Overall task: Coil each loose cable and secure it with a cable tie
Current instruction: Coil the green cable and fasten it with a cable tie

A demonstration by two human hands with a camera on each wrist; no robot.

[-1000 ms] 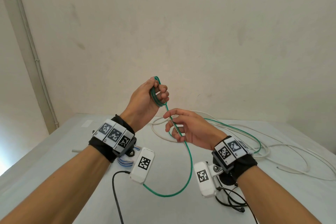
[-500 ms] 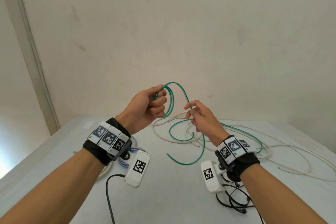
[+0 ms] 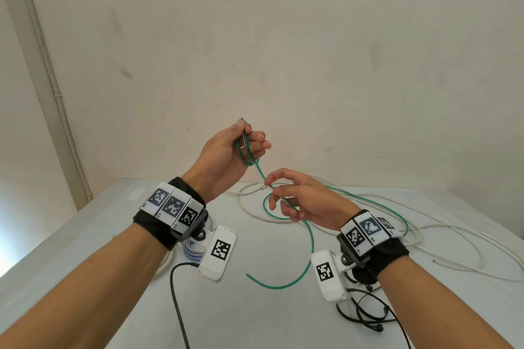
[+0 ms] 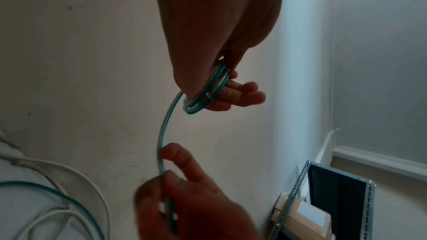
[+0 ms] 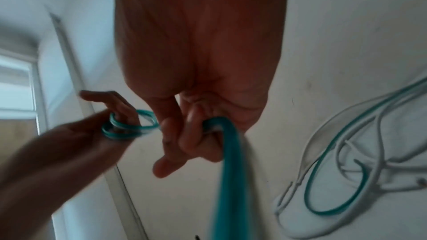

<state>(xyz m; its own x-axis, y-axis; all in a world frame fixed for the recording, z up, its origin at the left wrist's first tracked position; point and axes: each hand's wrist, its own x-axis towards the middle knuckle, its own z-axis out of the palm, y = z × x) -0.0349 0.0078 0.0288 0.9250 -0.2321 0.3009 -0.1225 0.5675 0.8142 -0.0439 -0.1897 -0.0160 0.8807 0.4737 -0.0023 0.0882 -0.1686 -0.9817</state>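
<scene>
My left hand (image 3: 241,147) is raised above the table and grips a small coil of the green cable (image 3: 246,153), with several loops round its fingers (image 4: 233,96). From the coil the green cable (image 4: 163,134) runs down to my right hand (image 3: 286,195), which pinches it between thumb and fingers (image 5: 182,140). Below the right hand the cable hangs in a curve, and its loose end (image 3: 249,276) lies on the white table (image 3: 255,317). More green cable (image 5: 323,194) loops on the table to the right.
White cables (image 3: 453,244) sprawl over the far and right side of the table. Black cable ties or cords (image 3: 365,312) lie at the near right, a black cord (image 3: 177,300) at the near middle. A blue-and-white coil (image 3: 194,249) sits under my left wrist. The wall stands close behind.
My left hand has lifted with the coil. The right hand laid a loop onto the coil, then dropped lower along the cable. The loose end was pulled in, then swung back nearer.
</scene>
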